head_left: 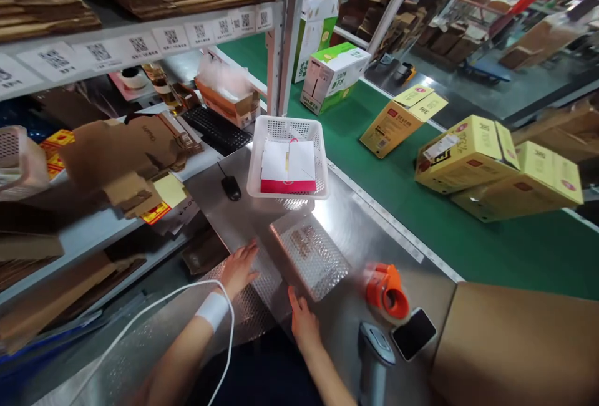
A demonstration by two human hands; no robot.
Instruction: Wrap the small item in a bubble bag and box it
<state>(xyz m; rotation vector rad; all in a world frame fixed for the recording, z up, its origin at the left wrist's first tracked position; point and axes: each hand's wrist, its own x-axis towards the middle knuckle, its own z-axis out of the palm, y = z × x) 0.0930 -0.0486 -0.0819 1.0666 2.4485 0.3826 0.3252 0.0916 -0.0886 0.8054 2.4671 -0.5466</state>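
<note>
Packet (309,253), bubble-wrapped: on table (253,219), left of the edge along the green belt (384,184); long axis slanting far-left to near-right. Right hand (305,323): nearer, packet just ahead, forefinger extended, nothing seen held. Left hand (237,269): packet to its right; fingers spread wide over bubble wrap (253,312), nothing held.

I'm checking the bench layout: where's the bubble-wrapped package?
Below the head view's centre, the bubble-wrapped package lies between the white basket and the right hand.
</note>
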